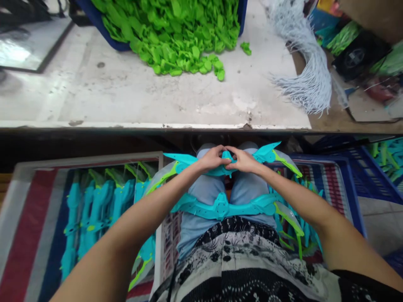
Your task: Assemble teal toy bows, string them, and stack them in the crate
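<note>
A turquoise toy bow (266,152) with lime-green curved tips spans the space above my knees. My left hand (213,158) is closed on it just left of its raised middle, thumb and fingertips at the centre piece. On the other side of that centre my right hand (243,161) grips it too, its fingers almost meeting the left ones. Whether a small part sits between the fingertips, I cannot tell. A second turquoise bow (201,207) of the same kind lies across my lap, nearer my waist, touched by neither hand.
Ahead is a worn white table (141,100). On it, a blue bin (108,35) spills small lime-green pieces, with a bundle of pale cords (315,86) to the right. Crates flank my legs: a white one (160,180) left, a blue one (351,184) right, both holding turquoise bows.
</note>
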`<state>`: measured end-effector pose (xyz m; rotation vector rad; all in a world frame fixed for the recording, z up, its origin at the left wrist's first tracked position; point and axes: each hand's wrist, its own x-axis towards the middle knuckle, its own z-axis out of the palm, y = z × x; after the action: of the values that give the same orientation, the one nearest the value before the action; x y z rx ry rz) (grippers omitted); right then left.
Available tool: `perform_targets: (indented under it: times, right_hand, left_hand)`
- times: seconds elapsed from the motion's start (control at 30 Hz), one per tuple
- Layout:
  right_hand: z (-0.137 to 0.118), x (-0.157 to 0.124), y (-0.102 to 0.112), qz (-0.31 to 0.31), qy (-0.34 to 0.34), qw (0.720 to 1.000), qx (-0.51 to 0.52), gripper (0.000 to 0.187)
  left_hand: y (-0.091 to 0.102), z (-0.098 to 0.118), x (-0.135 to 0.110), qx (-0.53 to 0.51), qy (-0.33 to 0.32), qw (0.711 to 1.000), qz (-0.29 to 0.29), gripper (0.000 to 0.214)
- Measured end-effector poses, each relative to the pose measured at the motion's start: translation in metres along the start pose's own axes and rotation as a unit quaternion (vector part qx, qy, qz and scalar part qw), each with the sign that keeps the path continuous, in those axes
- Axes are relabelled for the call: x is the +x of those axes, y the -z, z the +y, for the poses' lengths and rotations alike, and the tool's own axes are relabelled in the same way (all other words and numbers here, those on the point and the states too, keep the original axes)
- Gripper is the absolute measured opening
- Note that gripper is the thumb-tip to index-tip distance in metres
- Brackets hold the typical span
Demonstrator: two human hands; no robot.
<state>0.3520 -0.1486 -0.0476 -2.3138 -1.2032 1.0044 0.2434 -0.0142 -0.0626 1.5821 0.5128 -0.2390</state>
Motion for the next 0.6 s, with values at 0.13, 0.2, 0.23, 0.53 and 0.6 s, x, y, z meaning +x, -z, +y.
perform_targets:
  times: [0.13,0.2,0.23,0.53,0.6]
  right_hand:
    - [-0.007,-0.010,0.013,0.006,0.045,0.997,-0.062,0.068]
    - [-0.018,-0.006,0.037,0.025,0.097,0.989,-0.105,0.038]
    - [-0.026,0.002,0.053,0.061,0.119,0.984,-0.113,0.025]
    - [-0.082,0.176,0.156,0.294,-0.079,0.948,-0.096,0.038]
    - [-0.086,0.187,0.155,0.295,-0.099,0.945,-0.100,0.036]
  left_hand:
    - [-0.004,-0.001,0.001,0.007,0.007,0.999,0.031,0.033]
    - [-0.007,0.001,0.004,0.061,0.000,0.997,0.053,0.037]
    - [-0.008,0.004,0.006,0.091,-0.004,0.994,0.053,0.039]
    - [-0.024,0.014,-0.046,0.260,-0.137,0.941,0.166,0.034]
    - [-0.029,0.006,-0.075,0.298,-0.116,0.944,0.083,0.033]
